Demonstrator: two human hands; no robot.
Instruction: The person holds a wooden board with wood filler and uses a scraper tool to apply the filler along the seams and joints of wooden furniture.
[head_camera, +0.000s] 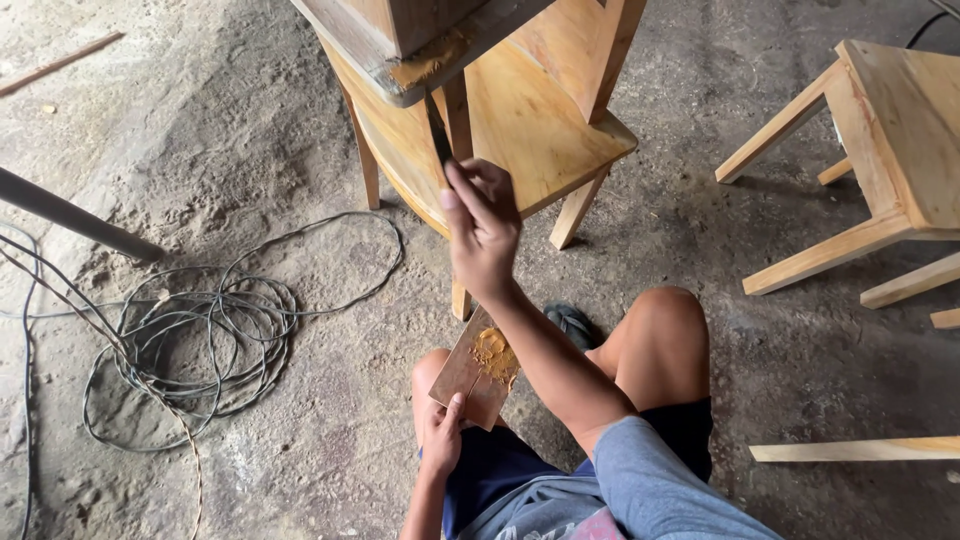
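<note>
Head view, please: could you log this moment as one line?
right hand: presses putty knife to filler on wooden frame | left hand: holds board of yellow filler | wooden chair beneath

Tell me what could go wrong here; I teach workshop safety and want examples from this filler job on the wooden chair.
The right hand works a putty knife overhead-style against the raised chair leg, so yellow filler may drop off. The left hand grips only a corner of the small board holding the filler pile; it could tip. The loose cable coil on the dusty floor looks like a trip hazard.
</note>
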